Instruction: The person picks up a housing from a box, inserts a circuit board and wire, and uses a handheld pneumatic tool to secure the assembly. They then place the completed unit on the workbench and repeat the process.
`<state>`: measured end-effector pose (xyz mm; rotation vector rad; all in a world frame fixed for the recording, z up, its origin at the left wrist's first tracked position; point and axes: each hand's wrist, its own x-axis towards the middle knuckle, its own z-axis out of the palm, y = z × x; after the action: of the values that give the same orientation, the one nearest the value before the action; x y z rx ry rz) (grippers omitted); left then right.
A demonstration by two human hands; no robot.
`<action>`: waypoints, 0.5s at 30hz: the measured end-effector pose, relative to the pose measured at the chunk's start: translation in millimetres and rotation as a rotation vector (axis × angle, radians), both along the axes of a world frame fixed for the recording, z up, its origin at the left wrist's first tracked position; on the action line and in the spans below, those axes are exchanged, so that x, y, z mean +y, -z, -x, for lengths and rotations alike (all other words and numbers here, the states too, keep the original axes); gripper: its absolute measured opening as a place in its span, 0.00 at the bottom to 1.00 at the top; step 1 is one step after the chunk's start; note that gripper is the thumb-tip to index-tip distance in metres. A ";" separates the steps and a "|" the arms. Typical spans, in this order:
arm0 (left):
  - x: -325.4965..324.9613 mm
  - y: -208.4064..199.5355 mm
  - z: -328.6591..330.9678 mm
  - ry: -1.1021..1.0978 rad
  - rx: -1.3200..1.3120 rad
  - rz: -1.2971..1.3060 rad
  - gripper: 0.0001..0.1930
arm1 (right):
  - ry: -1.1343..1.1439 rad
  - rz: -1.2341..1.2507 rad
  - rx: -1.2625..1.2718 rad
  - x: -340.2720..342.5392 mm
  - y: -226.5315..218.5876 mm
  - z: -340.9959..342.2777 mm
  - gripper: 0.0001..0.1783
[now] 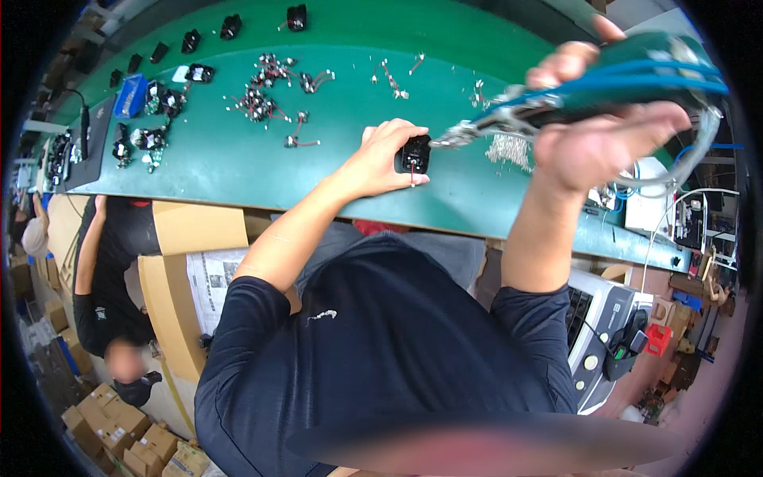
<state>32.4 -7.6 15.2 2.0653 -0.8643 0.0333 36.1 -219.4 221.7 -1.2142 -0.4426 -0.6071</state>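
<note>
On the green work mat, my left hand [377, 159] grips a small black square housing [415, 151] between thumb and fingers. A short red wire [412, 176] runs out of the housing toward me. My right hand [584, 147] is wrapped around a dark green power screwdriver [616, 60] with blue hoses, held tilted above the mat and partly smeared by motion. The screwdriver's metal tip [445, 141] points left at the housing's right edge; whether they touch I cannot tell. Beneath the tool lies a pile of small silvery screws [509, 151].
Several small motors with wires [266, 87] lie left of centre. Black housings [230, 26] stand in a row along the back. A blue bin [130, 97] sits at the left. A co-worker [115, 302] is at the left, beside an open carton [171, 310]. Thin wires [392, 79] lie at the back.
</note>
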 end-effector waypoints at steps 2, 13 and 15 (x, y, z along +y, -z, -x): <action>2.7 -8.9 -24.3 -0.043 -0.051 0.004 0.41 | 0.316 0.067 -0.045 -2.1 -27.1 9.7 0.55; 61.7 12.7 -266.8 -0.465 -0.047 -0.426 0.49 | 0.280 0.168 0.009 -15.9 52.1 50.2 0.21; 76.0 13.8 -263.6 -0.429 -0.036 -0.460 0.56 | 0.436 0.285 0.097 -24.3 40.5 56.9 0.22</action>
<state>296.1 68.4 1.3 2.6603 -0.4588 0.1130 -20.8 -243.7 181.2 -1.6238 -0.1834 -0.8720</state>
